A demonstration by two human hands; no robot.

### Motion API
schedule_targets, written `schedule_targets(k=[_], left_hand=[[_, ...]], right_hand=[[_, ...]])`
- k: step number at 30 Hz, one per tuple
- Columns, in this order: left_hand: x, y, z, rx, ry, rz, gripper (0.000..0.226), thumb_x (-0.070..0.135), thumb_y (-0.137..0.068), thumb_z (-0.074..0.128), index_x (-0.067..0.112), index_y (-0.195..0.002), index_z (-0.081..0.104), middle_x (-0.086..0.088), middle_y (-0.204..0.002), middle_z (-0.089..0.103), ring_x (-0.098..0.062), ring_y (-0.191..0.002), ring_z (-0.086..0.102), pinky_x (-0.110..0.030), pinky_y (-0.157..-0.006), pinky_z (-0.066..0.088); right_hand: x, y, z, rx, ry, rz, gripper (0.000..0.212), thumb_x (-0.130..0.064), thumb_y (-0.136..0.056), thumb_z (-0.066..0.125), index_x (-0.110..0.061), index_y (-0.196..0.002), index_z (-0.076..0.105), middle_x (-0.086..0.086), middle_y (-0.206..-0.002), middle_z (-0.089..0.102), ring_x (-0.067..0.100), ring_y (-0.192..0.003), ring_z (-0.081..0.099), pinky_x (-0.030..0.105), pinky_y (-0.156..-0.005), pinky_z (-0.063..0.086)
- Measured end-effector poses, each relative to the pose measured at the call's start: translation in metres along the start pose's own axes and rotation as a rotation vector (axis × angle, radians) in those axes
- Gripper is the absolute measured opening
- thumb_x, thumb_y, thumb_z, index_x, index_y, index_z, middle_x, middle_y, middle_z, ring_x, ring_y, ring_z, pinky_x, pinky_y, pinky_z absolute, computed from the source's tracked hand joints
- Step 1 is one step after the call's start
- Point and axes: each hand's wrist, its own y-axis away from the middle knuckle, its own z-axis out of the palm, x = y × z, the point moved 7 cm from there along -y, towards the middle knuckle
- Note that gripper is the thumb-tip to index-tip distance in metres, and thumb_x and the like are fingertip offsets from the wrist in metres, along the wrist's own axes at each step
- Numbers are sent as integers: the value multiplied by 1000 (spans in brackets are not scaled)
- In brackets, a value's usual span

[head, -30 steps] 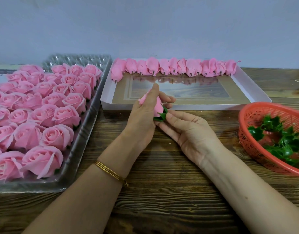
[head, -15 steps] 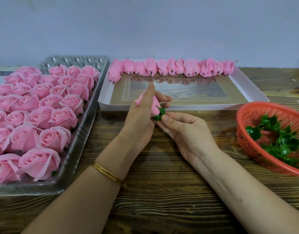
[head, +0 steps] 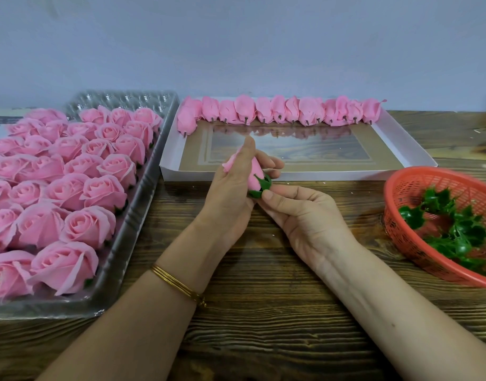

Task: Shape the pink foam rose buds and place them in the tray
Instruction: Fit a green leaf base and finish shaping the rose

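Observation:
A pink foam rose bud point(head: 255, 174) with a green sepal base point(head: 261, 187) is held just in front of the white tray point(head: 296, 176). My left hand point(head: 230, 193) wraps round the bud, fingers curled behind it. My right hand point(head: 302, 213) pinches the green base from below with thumb and fingertips. A row of shaped pink buds point(head: 280, 111) lies along the tray's far edge. The rest of the tray floor is bare cardboard with a clear window.
A clear plastic tray point(head: 131, 235) at the left holds several open pink roses point(head: 71, 188). An orange mesh basket point(head: 417, 243) with green sepals point(head: 456, 229) sits at the right. The wooden table point(head: 263, 312) runs to a pale wall behind.
The bud has turned slightly in my hands, showing more of the green base. Both hands stay in nearly the same place before the tray.

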Motion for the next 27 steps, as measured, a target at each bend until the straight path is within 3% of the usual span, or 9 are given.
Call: schedule_targets(k=[4,9,19,27], left_hand=[[1,0,0,-6,26,-11,48,38,-101,44,16,-62,61,-6,-81,70,-14,-76,62,-29,-79,50],[1,-1,-1,20,50,-22,45,37,-101,43,12,-66,57,-5,-78,69,-13,-73,62,-28,-77,49],[-1,-2,-2,16,45,-31,47,38,-101,44,15,-63,60,-6,-81,70,-13,-72,63,-26,-75,51],[-2,-1,-1,13,34,-30,50,39,-101,44,18,-59,62,-4,-79,70,-13,-73,63,-26,-73,49]], right_hand=[[2,0,2,-42,-36,45,39,10,-58,68,20,-96,62,30,-97,70,31,-92,72,31,-80,60],[3,-1,3,-79,-84,85,21,7,-67,65,16,-86,66,24,-90,72,27,-87,73,31,-78,60],[4,-1,2,-68,-33,93,22,6,-63,67,13,-84,68,23,-88,73,26,-83,74,28,-75,60],[0,0,3,-56,42,-21,26,8,-62,67,16,-86,65,23,-84,72,26,-82,72,30,-79,60]])
